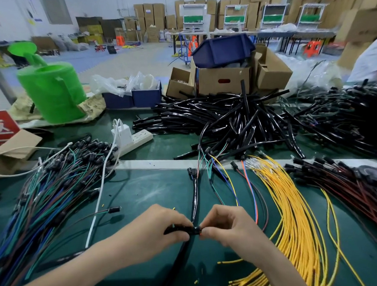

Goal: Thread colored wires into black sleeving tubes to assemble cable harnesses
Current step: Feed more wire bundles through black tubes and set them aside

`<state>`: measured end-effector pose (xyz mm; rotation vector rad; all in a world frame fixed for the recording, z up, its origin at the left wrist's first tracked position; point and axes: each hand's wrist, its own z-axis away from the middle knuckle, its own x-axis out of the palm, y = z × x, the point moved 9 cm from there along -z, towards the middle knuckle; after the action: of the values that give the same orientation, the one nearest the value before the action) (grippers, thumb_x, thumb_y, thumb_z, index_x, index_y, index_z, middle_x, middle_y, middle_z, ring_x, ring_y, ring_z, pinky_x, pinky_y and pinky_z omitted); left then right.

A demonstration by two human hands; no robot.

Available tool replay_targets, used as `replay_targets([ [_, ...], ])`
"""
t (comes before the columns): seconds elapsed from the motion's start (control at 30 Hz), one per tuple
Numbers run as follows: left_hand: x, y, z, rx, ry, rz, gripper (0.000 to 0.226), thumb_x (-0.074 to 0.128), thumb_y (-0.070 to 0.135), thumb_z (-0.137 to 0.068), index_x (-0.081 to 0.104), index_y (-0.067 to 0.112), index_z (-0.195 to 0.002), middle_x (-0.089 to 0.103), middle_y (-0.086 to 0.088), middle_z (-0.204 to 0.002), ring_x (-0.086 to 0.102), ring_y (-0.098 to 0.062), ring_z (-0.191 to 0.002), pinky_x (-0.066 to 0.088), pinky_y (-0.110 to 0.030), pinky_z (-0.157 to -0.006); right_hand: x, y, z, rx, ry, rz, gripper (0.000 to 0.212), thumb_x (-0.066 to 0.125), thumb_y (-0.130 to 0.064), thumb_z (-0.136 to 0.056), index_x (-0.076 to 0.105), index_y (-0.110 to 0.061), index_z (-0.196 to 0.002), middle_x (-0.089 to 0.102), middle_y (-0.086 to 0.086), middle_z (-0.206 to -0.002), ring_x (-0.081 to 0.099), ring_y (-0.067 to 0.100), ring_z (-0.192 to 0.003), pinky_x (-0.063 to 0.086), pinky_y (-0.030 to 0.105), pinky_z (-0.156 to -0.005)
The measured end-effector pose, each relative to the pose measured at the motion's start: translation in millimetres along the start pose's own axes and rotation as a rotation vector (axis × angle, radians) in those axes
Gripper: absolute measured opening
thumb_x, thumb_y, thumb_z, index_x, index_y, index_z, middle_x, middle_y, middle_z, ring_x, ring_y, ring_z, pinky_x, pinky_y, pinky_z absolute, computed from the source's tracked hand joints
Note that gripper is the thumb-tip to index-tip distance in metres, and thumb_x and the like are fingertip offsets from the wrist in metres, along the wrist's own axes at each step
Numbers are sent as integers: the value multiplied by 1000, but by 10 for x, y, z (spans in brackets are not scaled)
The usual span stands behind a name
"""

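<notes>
Threading looked underway — left hand (157, 231) gripped the glossy black sleeving tube (180, 229) over the green bench mat (142, 189), right hand (228, 226) pinched its mouth; wire tip hidden. Next move likely needed a straight push.

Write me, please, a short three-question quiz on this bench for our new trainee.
1. True or false: the left hand and right hand both pinch one black sleeving tube.
2. Which bundle lies just right of the right hand? A: white cables. B: yellow wires. C: grey ribbon.
3. What green item stands far left on the table?
Key: 1 true; 2 B; 3 the green watering can.
</notes>
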<state>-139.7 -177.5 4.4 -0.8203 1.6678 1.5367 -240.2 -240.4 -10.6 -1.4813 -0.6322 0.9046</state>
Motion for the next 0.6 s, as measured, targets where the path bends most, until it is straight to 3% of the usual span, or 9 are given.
replay_targets([
  [0.1, 10, 1, -18, -9, 8, 10, 14, 64, 30, -88, 69, 28, -101, 68, 12, -85, 53, 4, -72, 38, -8, -67, -51, 29, -5, -1, 62, 85, 12, 65, 1, -82, 62, -9, -75, 53, 6, -57, 40, 15, -49, 28, 22, -49],
  [0.17, 54, 11, -39, -14, -11, 14, 14, 63, 30, -88, 69, 26, -100, 69, 9, -84, 55, 1, -73, 39, -9, -67, -45, 52, -4, -3, 84, 134, 11, 56, -2, -83, 56, -10, -76, 40, 5, -52, 30, 18, -51, 21, 30, -50],
  [0.27, 156, 45, -58, -14, -35, -1, 11, 59, 29, -88, 66, 22, -93, 68, 4, -81, 58, -7, -72, 44, -19, -68, 59, -6, -6, -64, 111, 167, 11, 41, -10, -72, 49, -14, -79, 36, -8, -46, 28, 14, -46, 22, 27, -47],
  [0.4, 284, 154, -65, 29, -17, -47, 15, 47, 31, -88, 57, 23, -96, 67, 3, -91, 61, -18, -84, 47, -37, -74, 133, -21, -7, -118, 132, 151, 12, 37, -15, -75, 48, -17, -79, 41, -8, -55, 35, 9, -52, 28, 25, -52],
  [0.47, 218, 210, -40, 48, 67, 9, 13, 47, 28, -90, 56, 27, -100, 67, 10, -96, 61, -12, -87, 49, -33, -76, 138, -42, 1, -177, 170, 256, 14, 39, -30, -85, 47, -21, -78, 43, -8, -59, 38, 8, -57, 30, 25, -56],
  [0.53, 55, 242, 22, 59, 168, 91, 10, 51, 24, -89, 60, 24, -92, 65, 18, -82, 56, 0, -73, 46, -22, -69, 79, -115, 34, -250, 265, 553, 33, 27, -54, -91, 42, -30, -74, 41, -10, -52, 41, 9, -59, 30, 24, -64],
  [0.6, -176, 239, 128, 41, 270, 139, 9, 54, 25, -87, 60, 22, -81, 55, 18, -64, 45, 2, -57, 35, -12, -56, -63, -258, 62, -302, 389, 716, 40, 17, -60, -91, 39, -35, -70, 38, -9, -47, 43, 11, -62, 31, 23, -71],
])
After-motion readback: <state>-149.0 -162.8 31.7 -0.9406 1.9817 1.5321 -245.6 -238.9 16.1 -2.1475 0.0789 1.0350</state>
